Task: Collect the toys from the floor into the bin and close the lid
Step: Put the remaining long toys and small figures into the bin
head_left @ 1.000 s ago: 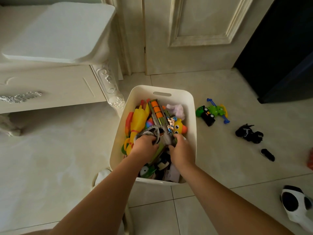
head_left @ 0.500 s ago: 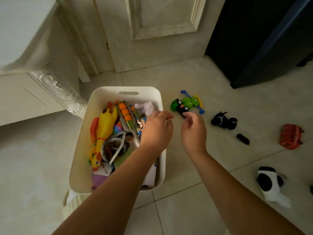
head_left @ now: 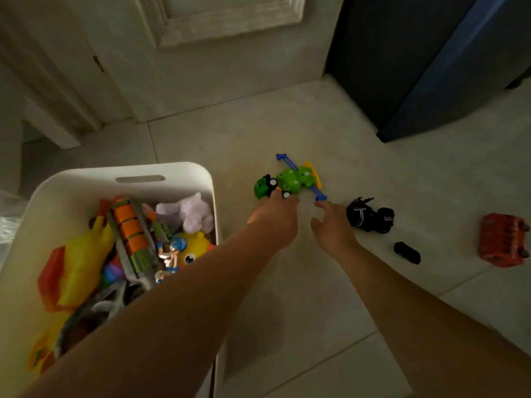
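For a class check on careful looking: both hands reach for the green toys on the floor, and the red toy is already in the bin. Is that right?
Not quite. The head view shows the red toy on the floor, far from the bin. Both the left hand and right hand do reach for the green toys.

No text, label, brand, number or sign can be read anywhere here; the toys and the bin show only plain colours.
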{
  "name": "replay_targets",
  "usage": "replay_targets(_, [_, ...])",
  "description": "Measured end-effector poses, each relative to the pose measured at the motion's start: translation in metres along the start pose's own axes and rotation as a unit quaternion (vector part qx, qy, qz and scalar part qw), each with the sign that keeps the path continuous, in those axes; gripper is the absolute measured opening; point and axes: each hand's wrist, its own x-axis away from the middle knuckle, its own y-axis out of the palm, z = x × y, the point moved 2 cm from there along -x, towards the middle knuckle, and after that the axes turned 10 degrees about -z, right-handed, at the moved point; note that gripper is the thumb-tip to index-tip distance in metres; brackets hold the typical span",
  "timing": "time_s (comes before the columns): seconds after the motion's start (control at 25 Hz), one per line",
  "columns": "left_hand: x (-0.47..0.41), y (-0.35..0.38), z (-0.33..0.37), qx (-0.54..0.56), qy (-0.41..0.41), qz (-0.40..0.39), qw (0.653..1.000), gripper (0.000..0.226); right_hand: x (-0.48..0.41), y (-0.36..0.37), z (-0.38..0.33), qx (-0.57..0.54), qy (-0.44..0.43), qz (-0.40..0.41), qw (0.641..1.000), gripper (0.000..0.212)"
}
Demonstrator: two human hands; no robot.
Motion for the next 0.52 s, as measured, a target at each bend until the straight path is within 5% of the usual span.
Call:
replay_targets(0.2, [-0.068,-0.007,0.0,-0.132,-0.023,-0.017,0.991,0.045,-0.076,0.001,0.006,0.087,-0.016,-0.043,0.995,0.05])
replay_targets(0.36, [-0.092,0.013,-0.015,-0.099,-0.048,-0.036,0.993,0.048,-0.102,0.011,0.016,0.126,-0.018,-0.068,0.99,0.047])
replay_targets(0.52, [-0.098,0.02,-0.012,-0.077,-0.033,-0.012,0.996,0.043,-0.097,0.018,0.018,0.187,0.002,0.001,0.982,0.034])
